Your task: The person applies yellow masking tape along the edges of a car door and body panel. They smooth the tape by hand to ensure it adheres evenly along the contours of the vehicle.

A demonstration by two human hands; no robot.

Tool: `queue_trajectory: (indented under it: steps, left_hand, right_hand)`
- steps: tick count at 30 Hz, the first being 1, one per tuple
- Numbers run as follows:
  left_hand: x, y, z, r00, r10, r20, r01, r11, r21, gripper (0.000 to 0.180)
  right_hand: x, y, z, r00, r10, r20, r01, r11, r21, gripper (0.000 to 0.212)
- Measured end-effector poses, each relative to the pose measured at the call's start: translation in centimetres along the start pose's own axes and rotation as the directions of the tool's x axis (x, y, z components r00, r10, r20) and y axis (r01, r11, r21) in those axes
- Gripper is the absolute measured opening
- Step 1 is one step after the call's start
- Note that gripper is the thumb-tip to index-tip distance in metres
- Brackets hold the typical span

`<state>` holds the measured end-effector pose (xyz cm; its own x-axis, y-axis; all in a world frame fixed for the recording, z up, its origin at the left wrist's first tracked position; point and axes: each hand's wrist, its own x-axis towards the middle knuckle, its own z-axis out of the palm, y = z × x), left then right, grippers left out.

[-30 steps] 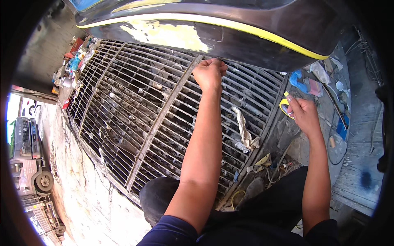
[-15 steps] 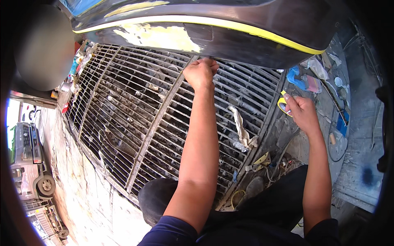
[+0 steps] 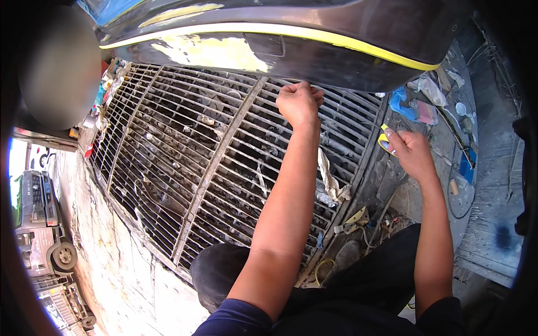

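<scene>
A dark car bumper (image 3: 314, 51) with a pale yellow-white filler patch (image 3: 213, 51) spans the top of the view. Yellow tape (image 3: 280, 29) runs along it in a long curved strip. My left hand (image 3: 300, 105) is at the bumper's lower edge, its fingers curled together; whatever they pinch or press there is hidden. Off to the right, my right hand (image 3: 412, 152) grips a roll of yellow tape (image 3: 383, 140), apart from the bumper.
Below me lies a metal floor grate (image 3: 210, 162) with debris under its bars. Crumpled paper (image 3: 330, 182) rests on it. Blue cloth (image 3: 401, 103), a pink-topped block (image 3: 426, 113) and scraps litter the right side. A truck (image 3: 36, 213) stands far left.
My left hand has slid to the right along the bumper's lower edge, fingers still closed. The right hand with the tape roll has hardly moved.
</scene>
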<state>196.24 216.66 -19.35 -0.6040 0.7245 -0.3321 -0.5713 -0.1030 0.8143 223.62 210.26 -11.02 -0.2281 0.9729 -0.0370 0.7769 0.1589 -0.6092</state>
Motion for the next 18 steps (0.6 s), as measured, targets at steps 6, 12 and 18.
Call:
queue_trajectory:
  steps: [6,12,18]
  left_hand:
    - [-0.1,-2.4,-0.8,0.873,0.451,-0.187,-0.395,0.877,0.272,0.032]
    - [-3.0,-5.8,0.9,0.853,0.506,0.130,-0.518,0.786,0.338,0.081]
    - [-6.8,-8.8,3.0,0.853,0.442,0.277,-0.516,0.794,0.322,0.099]
  right_hand:
    - [0.5,0.2,-0.2,1.000,0.005,0.025,-0.004,0.999,-0.040,0.054]
    - [0.9,0.9,0.4,0.998,-0.019,0.060,0.022,0.999,-0.047,0.056]
    - [0.8,1.9,-0.1,0.998,0.005,0.055,-0.005,1.000,-0.005,0.056]
